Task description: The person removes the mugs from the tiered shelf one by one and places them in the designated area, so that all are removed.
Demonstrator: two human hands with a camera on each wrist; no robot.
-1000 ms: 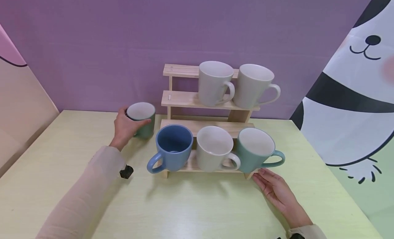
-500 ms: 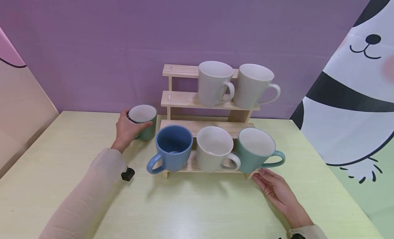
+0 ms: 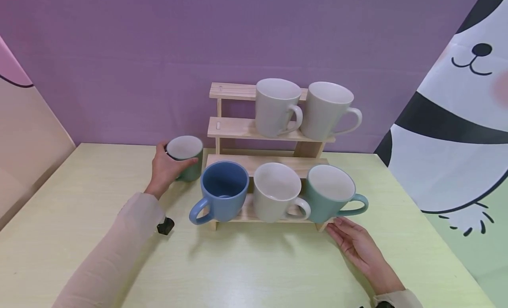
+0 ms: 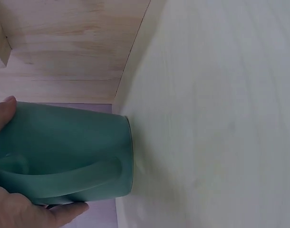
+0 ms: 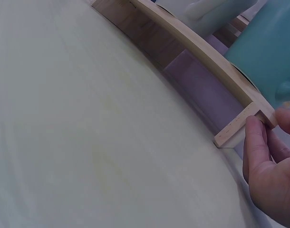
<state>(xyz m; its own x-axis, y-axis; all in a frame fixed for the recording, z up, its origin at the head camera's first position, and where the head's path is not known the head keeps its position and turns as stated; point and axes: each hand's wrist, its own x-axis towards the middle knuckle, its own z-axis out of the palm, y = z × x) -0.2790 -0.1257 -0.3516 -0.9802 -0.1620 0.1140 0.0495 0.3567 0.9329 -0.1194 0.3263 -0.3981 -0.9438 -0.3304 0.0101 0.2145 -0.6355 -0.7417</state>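
My left hand [image 3: 166, 169] grips a dark green mug [image 3: 193, 170] with a white inside, thumb on one side and fingers round the other. In the left wrist view the green mug [image 4: 64, 152] stands with its base at the tabletop, its handle towards the palm. Just right of it is a tiered wooden rack [image 3: 234, 128]. At the rack's front right corner my right hand [image 3: 359, 246] pinches the end of the lowest shelf. In the right wrist view, the thumb lies at the shelf edge and the fingers [image 5: 256, 142] against the leg.
On the rack's lowest shelf are a blue mug [image 3: 225, 197], a white mug [image 3: 274, 195] and a teal mug [image 3: 327, 195]. Higher up stand two more white mugs, a left one [image 3: 275, 109] and a right one [image 3: 323, 111]. A purple backdrop [image 3: 139, 69] rises behind the table [image 3: 254, 272].
My left hand and the green mug have shifted slightly right and nearer, towards the rack's left side. The right hand and the rack stay in place.
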